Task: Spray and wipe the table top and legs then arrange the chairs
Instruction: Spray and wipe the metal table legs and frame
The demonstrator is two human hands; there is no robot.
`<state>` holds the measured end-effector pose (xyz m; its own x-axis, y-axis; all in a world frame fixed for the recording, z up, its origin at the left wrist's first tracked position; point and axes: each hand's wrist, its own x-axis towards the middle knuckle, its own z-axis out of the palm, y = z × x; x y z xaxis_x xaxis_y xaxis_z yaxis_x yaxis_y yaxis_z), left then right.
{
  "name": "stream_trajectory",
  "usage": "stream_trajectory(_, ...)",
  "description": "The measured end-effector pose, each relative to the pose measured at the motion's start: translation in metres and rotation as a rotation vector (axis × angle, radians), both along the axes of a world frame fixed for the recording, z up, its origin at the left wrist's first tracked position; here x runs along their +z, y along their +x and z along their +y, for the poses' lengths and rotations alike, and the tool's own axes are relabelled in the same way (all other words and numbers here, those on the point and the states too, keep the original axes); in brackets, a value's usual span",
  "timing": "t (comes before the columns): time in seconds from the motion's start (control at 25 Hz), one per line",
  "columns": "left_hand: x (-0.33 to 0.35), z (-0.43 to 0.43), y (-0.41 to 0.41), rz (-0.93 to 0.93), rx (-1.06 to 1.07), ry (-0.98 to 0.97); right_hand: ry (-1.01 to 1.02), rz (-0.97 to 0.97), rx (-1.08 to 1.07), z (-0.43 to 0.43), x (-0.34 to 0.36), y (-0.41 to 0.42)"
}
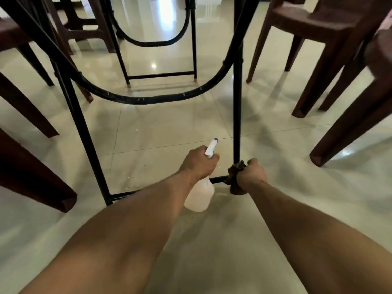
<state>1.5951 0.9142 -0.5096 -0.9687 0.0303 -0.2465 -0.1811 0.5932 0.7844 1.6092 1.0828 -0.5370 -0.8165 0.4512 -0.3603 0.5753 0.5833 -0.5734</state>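
Note:
I look under the table at its black metal leg frame. My left hand grips the neck of a white spray bottle with a white nozzle pointing up and away. My right hand grips a dark brown cloth wrapped round the foot of the right table leg, where it meets the low crossbar. The left table leg stands apart to the left. A curved black brace links the two legs.
Brown plastic chairs stand on both sides: chair legs at the left and at the right. A second black leg frame stands farther back. The floor is glossy pale tile with small droplets near the crossbar.

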Motion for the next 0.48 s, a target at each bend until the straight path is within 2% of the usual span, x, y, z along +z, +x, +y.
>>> stream_trajectory(0.16,0.055,0.001,0.029,-0.092,-0.037,-0.154,-0.033,-0.071,0.055,-0.017,0.064,0.022)
stream_trajectory(0.28,0.128,0.01,0.061,-0.136,-0.066,-0.271,-0.139,-0.099,0.056,-0.033,0.127,0.052)
stream_trajectory(0.48,0.227,0.017,0.127,-0.238,-0.113,-0.213,-0.269,-0.169,0.002,-0.041,0.239,0.116)
